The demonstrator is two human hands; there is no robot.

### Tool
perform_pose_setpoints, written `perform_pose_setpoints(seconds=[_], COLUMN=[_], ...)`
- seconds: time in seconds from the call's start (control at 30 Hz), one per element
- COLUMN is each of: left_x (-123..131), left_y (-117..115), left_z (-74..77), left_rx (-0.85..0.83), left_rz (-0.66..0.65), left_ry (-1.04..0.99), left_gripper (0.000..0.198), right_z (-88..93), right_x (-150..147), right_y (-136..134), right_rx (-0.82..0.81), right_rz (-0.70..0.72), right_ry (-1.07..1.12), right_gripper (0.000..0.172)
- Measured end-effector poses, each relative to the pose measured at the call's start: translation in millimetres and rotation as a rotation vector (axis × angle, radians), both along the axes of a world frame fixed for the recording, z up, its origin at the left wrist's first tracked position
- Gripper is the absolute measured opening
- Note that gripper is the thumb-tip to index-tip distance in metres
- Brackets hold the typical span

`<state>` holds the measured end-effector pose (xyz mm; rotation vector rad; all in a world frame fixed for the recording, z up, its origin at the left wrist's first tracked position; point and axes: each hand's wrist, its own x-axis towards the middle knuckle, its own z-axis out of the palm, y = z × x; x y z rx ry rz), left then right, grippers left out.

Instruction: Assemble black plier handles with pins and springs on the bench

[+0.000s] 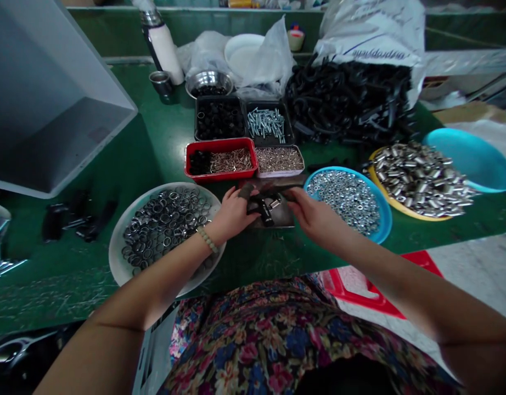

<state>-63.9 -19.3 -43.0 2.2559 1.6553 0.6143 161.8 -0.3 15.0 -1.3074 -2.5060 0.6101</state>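
Both my hands meet over the middle of the green table. My left hand is closed on a small black part with a metal spring. My right hand grips the same part from the right, fingers pinched. Beneath them lies a dark flat plate. A white plate of metal rings sits just left of my left hand. A blue bowl of small silver nuts stands right of my right hand.
Behind my hands stand a red tray, a tray of small metal bits, black trays with caps and screws, a pile of black plastic parts, a yellow dish of metal sleeves, a grey bin at left.
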Motion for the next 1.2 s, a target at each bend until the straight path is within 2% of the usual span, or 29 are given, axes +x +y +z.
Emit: perform_pose_setpoints(seconds=[0.07, 0.13, 0.23, 0.3, 0.4, 0.5, 0.57, 0.6, 0.67, 0.73, 0.83, 0.93, 1.0, 1.07, 1.2], left_x=[0.9, 2.0, 5.9, 10.9, 21.1, 30.4, 31.9, 30.6, 24.4, 17.6, 17.3, 29.7, 39.4, 46.7, 50.1], left_y=[0.4, -2.7, -12.3, -17.2, -15.6, -6.0, -1.9, -1.7, -3.3, -1.0, 27.9, 86.1, 124.0, 149.0, 160.5], left_z=[-1.3, -1.8, -0.2, 3.9, 15.3, 24.2, 24.4, 23.5, 23.2, 28.9, 46.3, 57.4, 56.1, 49.8, 36.6], left_rx=[-0.004, 0.021, 0.059, 0.043, -0.001, -0.208, -0.350, -0.358, -0.270, -0.197, -0.138, 0.066, 0.110, 0.099, 0.111], left_rz=[0.016, -0.008, -0.094, -0.142, -0.095, -0.015, 0.034, 0.061, 0.083, 0.040, 0.023, 0.091, 0.102, 0.091, 0.074], left_ry=[-0.037, 0.020, 0.205, 0.255, 0.101, -0.157, -0.172, -0.106, 0.104, 0.289, 0.361, 0.339, 0.368, 0.398, 0.382], left_gripper=[0.060, 0.057, 0.036, 0.035, 0.034, 0.025, 0.026, 0.026, 0.023, 0.025, 0.032, 0.029, 0.026, 0.026, 0.027], right_z=[-0.6, -4.0, -14.9, -24.7, -35.3, -32.6, -26.1, -23.0, -19.3, -20.3, -26.7, -29.2, -26.5, -22.7, -23.2], right_x=[-1.7, 11.9, 55.3, 86.5, 109.8, 88.4, 54.8, 36.1, 2.2, -20.8, -33.6, -32.1, -28.7, -24.0, -13.0], right_y=[4.0, 9.1, 16.5, 22.2, 37.3, 66.5, 92.9, 106.5, 131.2, 148.9, 161.3, 164.8, 164.4, 159.2, 126.8], right_rx=[-0.040, -0.014, 0.165, 0.286, 0.437, 0.553, 0.537, 0.519, 0.508, 0.501, 0.507, 0.533, 0.519, 0.449, 0.173], right_rz=[0.031, -0.017, -0.248, -0.386, -0.396, -0.257, -0.110, -0.059, 0.004, 0.044, 0.077, 0.059, 0.043, 0.043, 0.095], right_ry=[-0.070, -0.111, -0.231, -0.388, -0.549, -0.459, -0.352, -0.336, -0.376, -0.427, -0.451, -0.425, -0.385, -0.280, 0.112], right_gripper=[0.039, 0.040, 0.044, 0.048, 0.048, 0.041, 0.036, 0.034, 0.030, 0.026, 0.026, 0.026, 0.025, 0.022, 0.017])
